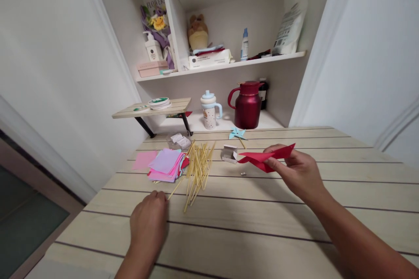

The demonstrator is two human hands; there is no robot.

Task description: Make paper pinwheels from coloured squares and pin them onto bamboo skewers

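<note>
Between the thumb and fingers of my right hand is a red paper pinwheel, its blades bent, held above the table. My left hand rests closed on the tabletop, knuckles up; its fingertips are hidden. One thin stick ends right at its fingers, and I cannot tell whether it is gripped. A pile of straw-coloured sticks lies in the middle. Left of it is a stack of pink and lilac paper squares. Near the pinwheel stand a small open box and tiny metal pieces.
A light-blue pinwheel on a stick lies at the back. Behind it stand a red thermos jug and a lidded cup. A small raised stand holds round tape rolls. Clear packets lie below it.
</note>
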